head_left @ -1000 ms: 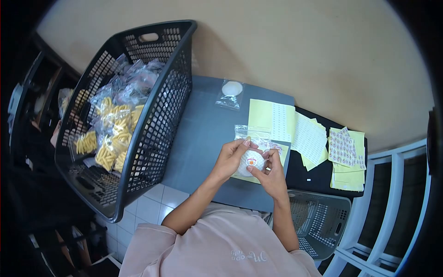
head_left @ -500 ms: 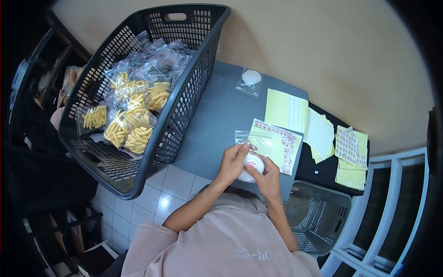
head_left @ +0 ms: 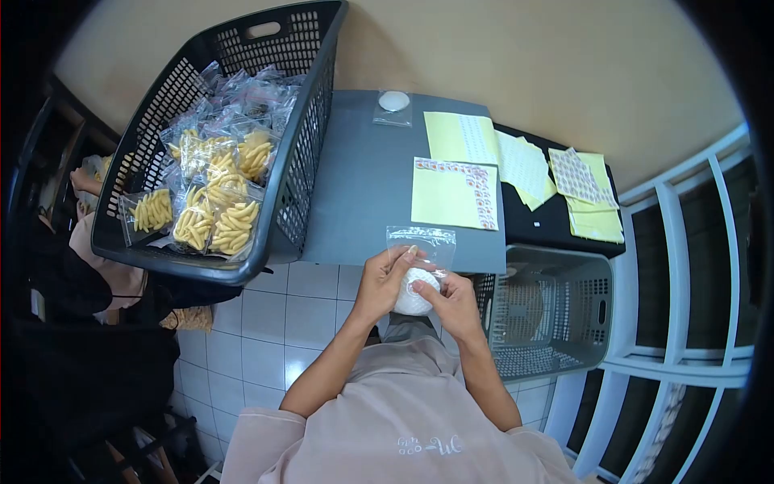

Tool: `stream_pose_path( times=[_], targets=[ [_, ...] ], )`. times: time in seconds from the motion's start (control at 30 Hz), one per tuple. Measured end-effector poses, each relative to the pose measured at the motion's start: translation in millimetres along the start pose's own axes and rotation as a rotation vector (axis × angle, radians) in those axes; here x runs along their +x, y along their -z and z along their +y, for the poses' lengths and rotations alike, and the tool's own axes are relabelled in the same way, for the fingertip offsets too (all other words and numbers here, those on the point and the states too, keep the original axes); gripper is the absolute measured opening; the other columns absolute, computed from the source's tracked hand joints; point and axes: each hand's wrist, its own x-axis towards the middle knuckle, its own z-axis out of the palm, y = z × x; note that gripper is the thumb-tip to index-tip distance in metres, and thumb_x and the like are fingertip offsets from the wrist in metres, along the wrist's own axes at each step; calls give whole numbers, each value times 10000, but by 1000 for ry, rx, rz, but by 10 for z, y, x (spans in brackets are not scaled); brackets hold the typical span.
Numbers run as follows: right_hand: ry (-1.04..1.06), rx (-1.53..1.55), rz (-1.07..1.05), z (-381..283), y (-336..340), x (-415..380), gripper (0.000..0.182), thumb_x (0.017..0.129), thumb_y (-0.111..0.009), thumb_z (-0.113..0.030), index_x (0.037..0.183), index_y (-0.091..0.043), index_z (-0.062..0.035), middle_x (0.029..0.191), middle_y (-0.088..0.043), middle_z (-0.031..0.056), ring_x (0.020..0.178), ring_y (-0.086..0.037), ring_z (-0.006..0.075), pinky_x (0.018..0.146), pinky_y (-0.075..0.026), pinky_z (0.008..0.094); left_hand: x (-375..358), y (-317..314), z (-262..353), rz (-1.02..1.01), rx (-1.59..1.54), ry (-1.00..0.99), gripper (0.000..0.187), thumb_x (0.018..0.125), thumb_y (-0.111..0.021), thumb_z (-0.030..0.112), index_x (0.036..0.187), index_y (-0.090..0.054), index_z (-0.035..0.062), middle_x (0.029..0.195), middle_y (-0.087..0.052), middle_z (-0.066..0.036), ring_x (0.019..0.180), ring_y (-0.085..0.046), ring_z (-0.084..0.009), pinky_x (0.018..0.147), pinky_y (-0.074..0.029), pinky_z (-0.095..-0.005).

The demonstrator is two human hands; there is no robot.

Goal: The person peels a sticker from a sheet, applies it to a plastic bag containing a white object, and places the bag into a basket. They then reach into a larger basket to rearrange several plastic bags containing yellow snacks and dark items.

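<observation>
In front of my chest I hold a clear zip bag (head_left: 421, 239) with a round white item (head_left: 413, 302) in its lower part. My left hand (head_left: 382, 284) pinches the bag's left side. My right hand (head_left: 455, 308) grips the right side, its thumb pressed on the front of the bag over the white item. A small reddish mark shows by that thumb, too small to read. Just beyond my hands, a yellow sheet (head_left: 447, 198) with rows of round stickers lies on the grey table (head_left: 363, 177).
A large dark basket (head_left: 278, 238) at the left holds several bags of yellow sticks (head_left: 193, 216). Another bagged white item (head_left: 394, 102) lies at the table's back. More sticker sheets (head_left: 584, 189) lie right, above a grey basket (head_left: 556, 363). Another person's hand (head_left: 85, 182) shows far left.
My view has shifted, and the bag is now in front of the table's near edge rather than over the sticker sheet. Both hands keep hold of it; my right thumb now covers the reddish mark more.
</observation>
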Motion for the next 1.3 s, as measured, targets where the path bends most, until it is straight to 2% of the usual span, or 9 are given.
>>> stream_pose_path(
  times=[0.3, 0.37, 0.43, 0.57, 0.63, 0.77, 0.93, 1.17, 1.3],
  targets=[
    [-102, 122, -337, 134, 260, -602, 302, 884, -642, -30, 1177, -598, 32, 965, -688, 97, 853, -614, 81, 729, -499, 233, -458, 235, -237, 46, -160, 165, 273, 1001, -483, 230, 1078, -600, -5, 928, -661, -96, 813, -678, -179, 725, -549, -284],
    [-45, 50, -263, 158, 438, -570, 222, 878, -664, -82, 1075, -639, 17, 923, -699, 117, 760, -638, 91, 651, -514, 236, -496, 353, -224, 152, -159, 116, 272, 1003, -481, 216, 1093, -581, -20, 954, -642, -81, 848, -673, -189, 723, -544, -286],
    [-146, 15, 28, -1, 663, -434, 136, 864, -675, -97, 885, -653, 35, 717, -670, 93, 614, -612, 94, 559, -486, 210, -511, 513, -267, 141, -110, 147, 260, 1001, -483, 212, 1083, -574, -17, 963, -630, -84, 858, -678, -205, 718, -553, -294],
    [-79, -145, 394, 45, 1255, 140, 237, 845, -705, -149, 686, -600, -8, 550, -591, 40, 478, -533, 61, 438, -378, 203, -499, 504, -363, 128, -64, 232, 225, 998, -484, 193, 1053, -563, -11, 981, -595, -87, 882, -688, -245, 705, -575, -325],
    [98, -137, 507, 84, 1548, 580, 156, 814, -714, -116, 747, -641, 4, 603, -627, 46, 511, -559, 76, 457, -414, 216, -424, 473, -466, 102, -90, 245, 210, 1000, -475, 175, 1042, -561, -12, 986, -585, -89, 880, -688, -259, 706, -584, -342],
    [78, -279, 674, 156, 1995, 1584, 169, 751, -693, -40, 917, -718, -27, 750, -702, 63, 639, -647, 139, 583, -513, 274, -136, 253, -472, 151, -75, 263, 212, 1001, -472, 175, 1028, -563, -15, 999, -582, -92, 872, -690, -278, 713, -589, -351],
    [154, -585, 743, 303, 2298, 2620, 173, 729, -750, -122, 857, -727, -7, 776, -709, 118, 678, -679, 202, 662, -532, 302, 336, 115, -313, 163, -46, 217, 228, 1004, -469, 192, 1021, -563, -16, 994, -584, -87, 868, -692, -261, 710, -591, -342],
    [83, -656, 742, 401, 2242, 3064, 214, 724, -760, -126, 880, -721, 15, 818, -708, 170, 767, -693, 301, 744, -538, 370, 772, 7, -207, 226, -40, 193, 224, 1002, -473, 195, 1013, -566, -8, 915, -603, -99, 842, -696, -242, 682, -591, -325],
    [66, -669, 775, 396, 2222, 3037, 190, 733, -758, -130, 861, -723, 6, 803, -713, 150, 736, -697, 279, 732, -540, 354, 909, -114, -285, 273, -61, 200, 219, 1001, -471, 193, 1010, -567, -5, 858, -638, -129, 815, -697, -240, 668, -588, -316]
  ],
)
